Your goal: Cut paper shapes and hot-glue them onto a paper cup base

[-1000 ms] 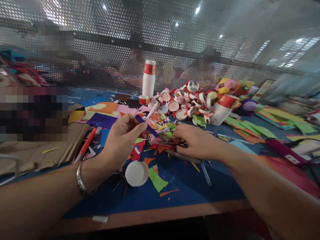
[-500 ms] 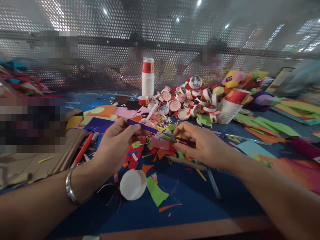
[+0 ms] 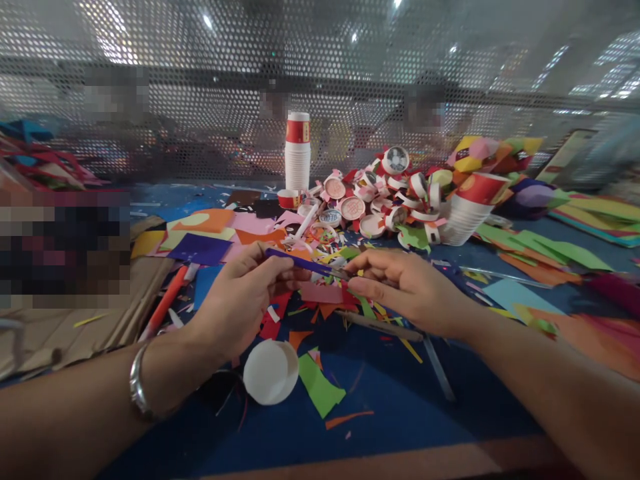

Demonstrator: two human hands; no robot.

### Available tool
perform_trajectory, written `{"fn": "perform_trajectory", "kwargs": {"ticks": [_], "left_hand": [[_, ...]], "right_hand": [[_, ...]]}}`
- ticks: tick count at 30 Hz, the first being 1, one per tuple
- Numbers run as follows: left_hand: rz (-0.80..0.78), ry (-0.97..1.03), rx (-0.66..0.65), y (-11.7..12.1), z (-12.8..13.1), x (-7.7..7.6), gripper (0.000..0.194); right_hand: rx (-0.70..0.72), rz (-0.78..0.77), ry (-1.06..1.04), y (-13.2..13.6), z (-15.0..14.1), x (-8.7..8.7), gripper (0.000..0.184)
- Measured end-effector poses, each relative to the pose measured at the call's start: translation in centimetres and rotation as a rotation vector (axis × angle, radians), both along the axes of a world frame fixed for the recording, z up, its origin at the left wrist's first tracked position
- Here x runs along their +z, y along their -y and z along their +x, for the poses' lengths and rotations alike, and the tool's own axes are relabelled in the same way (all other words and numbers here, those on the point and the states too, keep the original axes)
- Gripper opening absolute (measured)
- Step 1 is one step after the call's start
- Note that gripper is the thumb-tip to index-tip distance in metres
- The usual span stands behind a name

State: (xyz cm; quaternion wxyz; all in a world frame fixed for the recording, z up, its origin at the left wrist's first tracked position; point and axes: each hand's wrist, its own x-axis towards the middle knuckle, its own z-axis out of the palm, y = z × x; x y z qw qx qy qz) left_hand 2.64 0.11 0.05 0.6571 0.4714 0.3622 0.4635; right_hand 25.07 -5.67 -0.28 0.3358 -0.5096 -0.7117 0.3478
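Note:
Between thumb and fingers, my left hand (image 3: 245, 283) pinches a narrow piece of purple paper (image 3: 300, 260) over the middle of the table. My right hand (image 3: 405, 287) is closed on a pair of scissors (image 3: 341, 273), whose handles are mostly hidden by the fingers. The blades meet the right end of the purple paper; whether they are apart or closed there is too small to tell. Below the hands lie colourful paper scraps (image 3: 325, 293). Nearer to me, a white paper disc (image 3: 267, 373) lies beside a green paper scrap (image 3: 320, 387).
A stack of paper cups (image 3: 298, 157) stands at the back, with another tilted cup stack (image 3: 470, 210) to the right. Between them is a heap of cut cup bottoms (image 3: 353, 208). Cardboard (image 3: 100, 313) and an orange-handled tool (image 3: 167, 300) lie left. Perforated metal (image 3: 200, 100) rises behind.
The scissors have moved left onto the end of the purple paper, and my hands are closer together. The whole view has shifted slightly.

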Motion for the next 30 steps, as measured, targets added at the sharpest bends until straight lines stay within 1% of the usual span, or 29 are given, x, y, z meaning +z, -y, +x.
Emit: {"fn": "perform_trajectory", "kwargs": {"ticks": [4,10,17,21,24,30], "left_hand": [[0.039,-0.025,-0.030,-0.02,-0.08,-0.17,0.005],[0.094,-0.037,-0.069,-0.14,-0.23,-0.36,0.007],[0.090,-0.025,-0.097,0.11,-0.17,-0.34,0.010],[0.068,-0.017,-0.082,0.19,-0.06,-0.30,0.013],[0.029,-0.006,-0.068,0.33,0.04,-0.23,0.015],[-0.012,0.014,-0.102,0.49,0.08,-0.18,0.020]], "right_hand": [[0.009,-0.033,-0.017,0.07,-0.02,0.00,0.032],[0.016,-0.011,-0.006,0.23,-0.28,0.19,0.029],[0.034,-0.004,-0.013,0.27,-0.37,0.27,0.029],[0.040,-0.011,-0.018,0.33,-0.44,0.33,0.029],[0.035,0.021,-0.018,0.35,-0.50,0.41,0.027],[0.008,0.057,-0.016,0.41,-0.44,0.50,0.026]]}}
